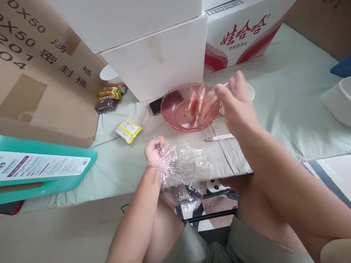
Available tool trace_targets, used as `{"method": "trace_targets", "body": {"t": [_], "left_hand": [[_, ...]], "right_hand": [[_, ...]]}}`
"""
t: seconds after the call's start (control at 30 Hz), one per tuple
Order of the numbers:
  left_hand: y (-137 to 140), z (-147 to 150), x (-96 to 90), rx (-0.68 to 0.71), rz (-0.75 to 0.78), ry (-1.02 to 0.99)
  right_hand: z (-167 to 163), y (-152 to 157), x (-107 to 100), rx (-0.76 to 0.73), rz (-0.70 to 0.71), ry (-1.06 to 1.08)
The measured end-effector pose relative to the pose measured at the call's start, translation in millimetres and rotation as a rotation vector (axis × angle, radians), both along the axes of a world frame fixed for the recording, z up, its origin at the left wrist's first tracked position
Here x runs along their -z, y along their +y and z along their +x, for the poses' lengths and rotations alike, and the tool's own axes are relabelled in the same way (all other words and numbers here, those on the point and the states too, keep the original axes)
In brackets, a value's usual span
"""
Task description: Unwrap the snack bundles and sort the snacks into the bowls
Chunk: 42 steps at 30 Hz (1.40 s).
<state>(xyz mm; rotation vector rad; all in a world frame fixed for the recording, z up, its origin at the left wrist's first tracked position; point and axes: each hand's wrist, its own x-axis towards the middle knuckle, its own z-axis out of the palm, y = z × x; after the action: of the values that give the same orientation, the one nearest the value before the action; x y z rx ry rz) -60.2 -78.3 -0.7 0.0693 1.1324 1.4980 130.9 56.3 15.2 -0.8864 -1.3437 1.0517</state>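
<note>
My left hand (155,151) is closed round the gathered end of a transparent plastic bag (186,160), which hangs crinkled over the table's front edge. My right hand (237,98) is raised at the right rim of a pink ribbed glass bowl (175,113), its fingers stretched out. Small red and pale wrapped pieces (196,106) are blurred by motion in and just above the bowl, apart from the hand. A white pen-like stick (219,137) lies below the bowl. Behind my right hand a white bowl (250,91) is partly hidden.
White boxes (164,62) and a red-and-white carton (241,40) stand behind. At left are a cardboard box (41,87), a teal container (82,179), wrapped snacks (109,95) and a yellow-and-white packet (128,130). A dark phone-like object (155,106) touches the pink bowl's left side.
</note>
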Motion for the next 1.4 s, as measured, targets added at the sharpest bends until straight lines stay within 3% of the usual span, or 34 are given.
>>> {"method": "trace_targets", "body": {"t": [0.07,0.13,0.3,0.47,0.6,0.73,0.8,0.87,0.97,1.03,1.1,1.23,1.4], "left_hand": [[-1.0,-0.1,0.4,0.022,0.002,0.014],[-1.7,-0.7,0.8,0.052,0.007,0.012],[-6.2,-1.6,4.2,0.159,0.096,-0.005],[-14.6,-1.2,9.9,0.256,0.222,-0.036],[-16.6,-4.9,10.3,0.226,0.265,-0.005],[-14.8,-10.2,8.5,0.284,0.277,0.1],[-12.6,-10.1,7.6,0.291,0.278,0.14],[-9.2,-7.9,6.8,0.228,0.275,0.139],[-1.4,-3.7,6.3,0.085,0.241,0.097],[4.5,-1.9,7.8,0.003,0.221,0.081],[9.5,-1.6,11.7,-0.064,0.196,0.105],[13.4,-3.8,23.9,-0.069,0.127,0.273],[7.3,-8.1,28.9,0.03,0.121,0.378]], "right_hand": [[11.4,-8.2,-2.6,0.077,0.0,0.009],[24.3,-27.5,0.7,0.064,0.017,0.014],[44.4,-84.0,39.7,0.002,-0.007,-0.223],[45.2,-98.6,67.5,-0.161,0.012,-0.475],[40.6,-95.3,58.8,-0.236,0.044,-0.5],[49.8,-102.7,33.5,-0.191,0.154,-0.234],[55.5,-106.0,26.5,-0.069,0.09,0.003],[56.5,-106.4,27.9,-0.077,-0.055,0.166],[48.1,-104.4,38.8,-0.343,-0.287,0.072],[40.9,-103.2,43.9,-0.415,-0.361,-0.05],[36.6,-101.7,44.2,-0.301,-0.368,-0.038],[38.3,-94.4,36.3,0.06,-0.333,0.244],[44.0,-87.4,28.5,0.232,-0.384,0.321]]}}
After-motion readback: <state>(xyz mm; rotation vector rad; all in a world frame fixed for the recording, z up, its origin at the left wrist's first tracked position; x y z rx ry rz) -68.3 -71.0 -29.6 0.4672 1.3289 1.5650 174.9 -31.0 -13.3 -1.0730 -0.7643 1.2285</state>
